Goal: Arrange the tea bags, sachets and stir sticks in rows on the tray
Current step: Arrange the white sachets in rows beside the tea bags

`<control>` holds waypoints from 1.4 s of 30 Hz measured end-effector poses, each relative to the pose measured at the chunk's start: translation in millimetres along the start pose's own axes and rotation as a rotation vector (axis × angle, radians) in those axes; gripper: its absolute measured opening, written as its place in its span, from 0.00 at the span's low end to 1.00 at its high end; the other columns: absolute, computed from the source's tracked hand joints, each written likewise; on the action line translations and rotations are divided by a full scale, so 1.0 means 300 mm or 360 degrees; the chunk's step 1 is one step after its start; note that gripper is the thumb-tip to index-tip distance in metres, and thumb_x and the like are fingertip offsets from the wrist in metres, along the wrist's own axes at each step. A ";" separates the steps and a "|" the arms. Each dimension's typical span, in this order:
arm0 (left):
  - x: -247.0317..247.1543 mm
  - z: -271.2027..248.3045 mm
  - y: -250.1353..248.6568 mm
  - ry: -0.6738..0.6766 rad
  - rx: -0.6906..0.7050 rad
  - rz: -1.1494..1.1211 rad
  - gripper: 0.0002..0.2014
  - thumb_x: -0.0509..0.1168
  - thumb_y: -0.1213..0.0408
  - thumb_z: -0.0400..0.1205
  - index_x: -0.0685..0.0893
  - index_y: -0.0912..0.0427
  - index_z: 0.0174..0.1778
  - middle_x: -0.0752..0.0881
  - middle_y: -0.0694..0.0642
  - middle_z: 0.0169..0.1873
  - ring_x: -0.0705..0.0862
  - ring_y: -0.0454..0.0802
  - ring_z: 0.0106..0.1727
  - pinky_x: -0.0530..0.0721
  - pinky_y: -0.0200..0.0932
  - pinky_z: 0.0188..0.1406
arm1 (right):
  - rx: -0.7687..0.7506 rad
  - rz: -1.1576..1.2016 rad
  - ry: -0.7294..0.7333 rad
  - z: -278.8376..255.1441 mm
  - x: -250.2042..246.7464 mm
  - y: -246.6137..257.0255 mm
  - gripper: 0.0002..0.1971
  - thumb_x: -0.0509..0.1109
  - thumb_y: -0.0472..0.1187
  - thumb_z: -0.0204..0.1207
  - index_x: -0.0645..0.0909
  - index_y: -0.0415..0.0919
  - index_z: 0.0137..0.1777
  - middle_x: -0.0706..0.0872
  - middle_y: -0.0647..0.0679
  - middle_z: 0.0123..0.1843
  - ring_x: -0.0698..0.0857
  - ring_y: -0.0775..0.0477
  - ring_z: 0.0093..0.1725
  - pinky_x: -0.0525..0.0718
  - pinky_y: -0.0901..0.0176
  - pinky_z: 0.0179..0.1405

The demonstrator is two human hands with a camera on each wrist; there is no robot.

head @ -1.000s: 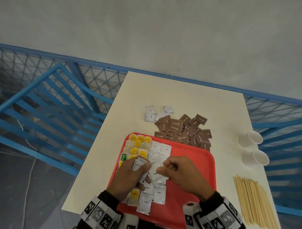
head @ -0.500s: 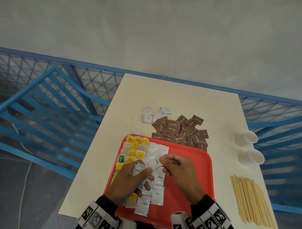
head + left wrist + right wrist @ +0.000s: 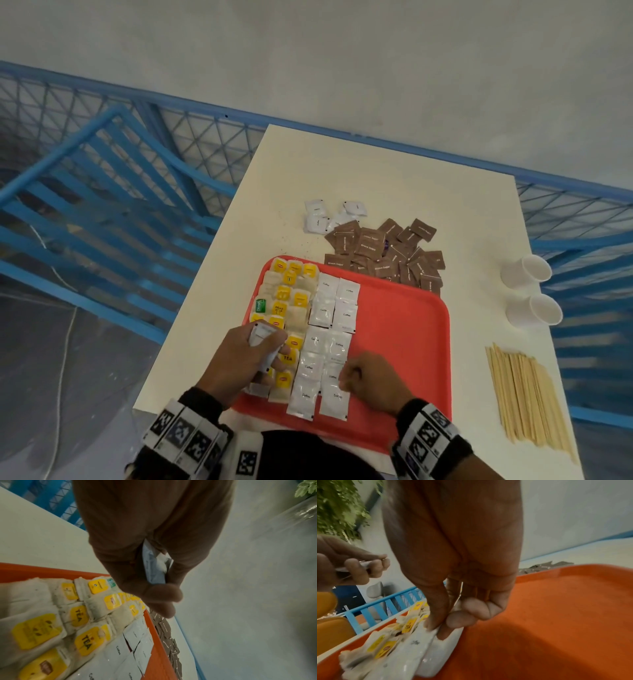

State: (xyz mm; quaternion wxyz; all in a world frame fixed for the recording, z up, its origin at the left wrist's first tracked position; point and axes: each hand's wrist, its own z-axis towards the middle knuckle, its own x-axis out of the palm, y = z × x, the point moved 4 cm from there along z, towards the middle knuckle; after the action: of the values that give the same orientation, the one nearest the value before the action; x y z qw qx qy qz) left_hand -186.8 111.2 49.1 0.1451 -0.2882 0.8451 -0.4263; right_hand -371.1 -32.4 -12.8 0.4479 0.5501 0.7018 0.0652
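White table (image 3: 394, 178), red tray (image 3: 404, 342) lower centre. Right hand (image 3: 371, 382), now dropped to white coffee sachets (image 3: 329, 346), pinching one into its row; left hand (image 3: 246, 356) clutching spares. Stir sticks (image 3: 524, 394) lower right, unplaced.

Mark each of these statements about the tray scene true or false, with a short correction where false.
1. The left hand holds a small stack of white sachets. True.
2. The brown sugar sachets are lined up in rows on the red tray. False: they lie in a loose pile on the table beyond the tray.
3. The stir sticks lie on the table to the right of the tray. True.
4. The right hand hangs idle above the table. False: its fingertips pinch a white coffee sachet lying on the tray.
5. Two white cups stand upright on the tray. False: they lie on their sides on the table.
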 end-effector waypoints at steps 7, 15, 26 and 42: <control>0.007 -0.004 0.019 0.0022 -0.0022 -0.0008 0.11 0.70 0.61 0.83 0.87 0.68 0.51 0.92 0.61 0.37 0.89 0.53 0.33 0.86 0.50 0.36 | 0.0091 0.0014 -0.0072 0.022 0.065 -0.026 0.15 0.78 0.39 0.70 0.78 0.54 0.27 0.83 0.57 0.28 0.80 0.66 0.29 0.78 0.71 0.36; 0.034 -0.017 0.001 0.0093 -0.0149 -0.0162 0.23 0.71 0.42 0.78 0.88 0.61 0.53 0.92 0.60 0.41 0.89 0.54 0.37 0.86 0.48 0.34 | 0.0137 0.0002 -0.0209 0.011 0.059 -0.010 0.16 0.82 0.48 0.65 0.74 0.56 0.34 0.78 0.58 0.40 0.78 0.54 0.42 0.73 0.61 0.38; 0.145 -0.027 -0.073 0.0605 -0.0368 -0.0812 0.35 0.53 0.35 0.82 0.87 0.61 0.66 0.85 0.74 0.63 0.87 0.66 0.56 0.91 0.58 0.43 | -0.0328 0.0381 -0.0717 -0.115 -0.183 0.342 0.28 0.79 0.64 0.61 0.78 0.60 0.61 0.77 0.62 0.49 0.73 0.64 0.37 0.71 0.70 0.40; 0.157 -0.075 -0.138 0.0665 0.0034 -0.0038 0.11 0.72 0.67 0.81 0.86 0.62 0.59 0.92 0.64 0.43 0.91 0.57 0.42 0.90 0.47 0.35 | -0.0289 0.0955 -0.0432 -0.157 -0.291 0.280 0.24 0.87 0.46 0.61 0.82 0.24 0.37 0.80 0.36 0.25 0.73 0.56 0.22 0.70 0.64 0.23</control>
State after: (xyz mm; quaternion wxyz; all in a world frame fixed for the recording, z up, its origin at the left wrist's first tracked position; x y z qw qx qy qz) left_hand -220.2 77.3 95.8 -0.0352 -0.2020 0.8487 -0.4874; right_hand -344.7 -53.5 112.7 0.5452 0.6936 0.4340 0.1824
